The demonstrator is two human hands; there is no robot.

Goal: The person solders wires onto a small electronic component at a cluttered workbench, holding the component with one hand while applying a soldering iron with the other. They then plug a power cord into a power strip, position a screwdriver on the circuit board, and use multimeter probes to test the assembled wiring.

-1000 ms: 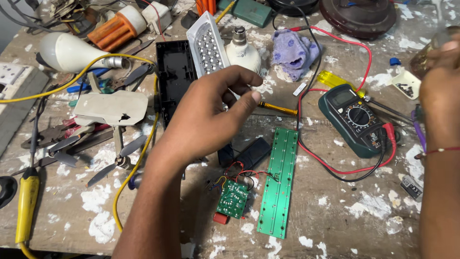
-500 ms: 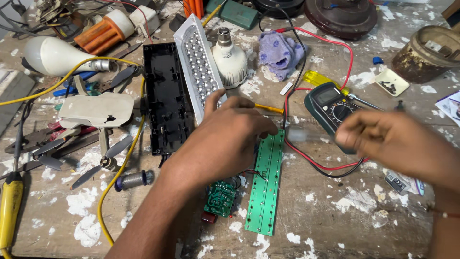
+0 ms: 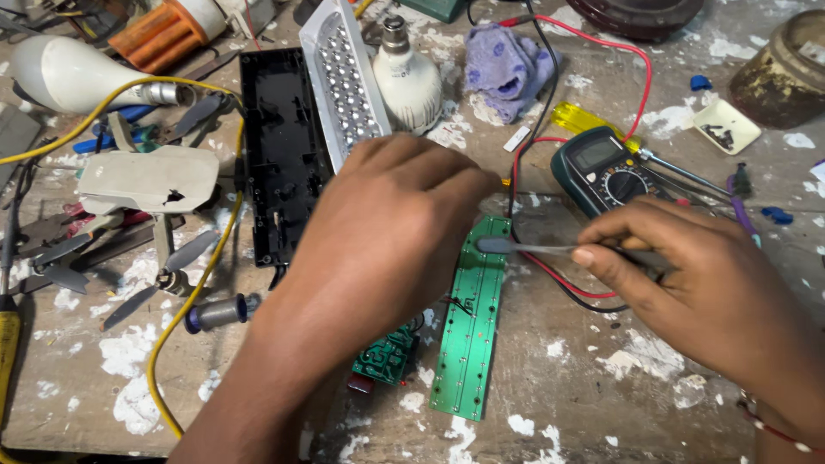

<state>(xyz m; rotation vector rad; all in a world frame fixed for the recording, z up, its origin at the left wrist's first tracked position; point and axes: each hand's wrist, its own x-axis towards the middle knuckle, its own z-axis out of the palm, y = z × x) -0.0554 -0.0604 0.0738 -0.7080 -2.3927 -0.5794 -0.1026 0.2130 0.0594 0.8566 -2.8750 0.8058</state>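
A long green circuit board (image 3: 475,322) is laid slightly tilted at the centre of a worn workbench (image 3: 601,404), which is flecked with white paint. Its upper end is touched by the tip of a thin grey probe (image 3: 524,248), which is pinched between the thumb and fingers of the right hand (image 3: 687,288) at three o'clock. The left hand (image 3: 387,236) is held palm down just beside the board at nine o'clock, with fingers curled; what it grips cannot be told. A smaller green board (image 3: 387,354) is seen below that hand at seven o'clock. At one o'clock a dark green multimeter (image 3: 606,172) is placed, with red and black leads (image 3: 563,279) looped toward the board, and a yellow-handled screwdriver (image 3: 584,120) lies beside it. At twelve o'clock a white LED panel (image 3: 344,77), a white bulb (image 3: 408,73) and a purple cloth (image 3: 507,69) are found. At eleven o'clock a black plastic housing (image 3: 279,146) is set. A yellow cable (image 3: 185,318) is curved across the left side of the bench, among scattered hand tools.
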